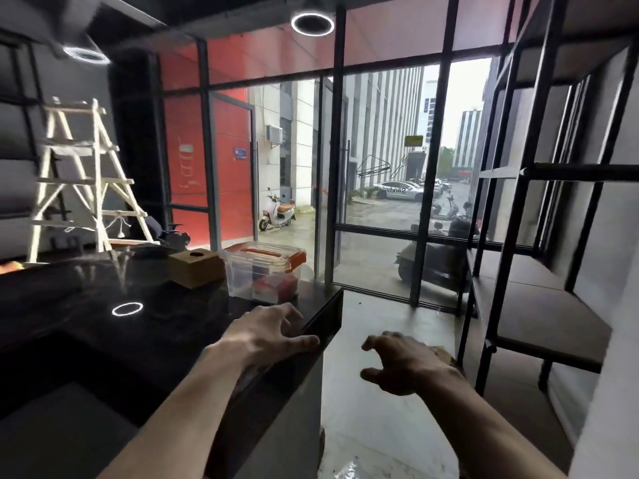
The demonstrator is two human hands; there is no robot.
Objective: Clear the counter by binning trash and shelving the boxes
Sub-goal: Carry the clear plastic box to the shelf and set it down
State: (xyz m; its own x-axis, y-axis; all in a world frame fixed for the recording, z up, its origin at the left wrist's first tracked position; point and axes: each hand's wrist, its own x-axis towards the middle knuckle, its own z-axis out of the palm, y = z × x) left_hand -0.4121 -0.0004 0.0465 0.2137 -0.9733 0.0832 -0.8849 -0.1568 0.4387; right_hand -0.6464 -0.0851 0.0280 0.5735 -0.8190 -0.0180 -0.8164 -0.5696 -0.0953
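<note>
Left hand: left hand at lower centre, fingers spread wide and empty, hovering over or resting on the near corner of the counter; contact cannot be told.
Right hand: right hand at lower right of centre, off the counter and over the floor, fingers loosely curled apart, holding nothing.
Counter: black glossy counter fills the lower left, mirroring a ring light; its corner edge runs to mid-frame.
Floor: pale grey floor right of the counter, with something shiny and crumpled at the bottom edge, too blurred to name.
Clear box: clear plastic box with an orange-clipped lid, just beyond the left hand, near the counter's far edge; red items inside.
Cardboard box: brown cardboard box with a round hole on top, just left of the clear box.
Shelving: black metal shelf unit along the right side, dark boards.
Ladder: white wooden ladder at middle left.
Far wall: glass front with black frames; scooters, parked cars and buildings outside.
</note>
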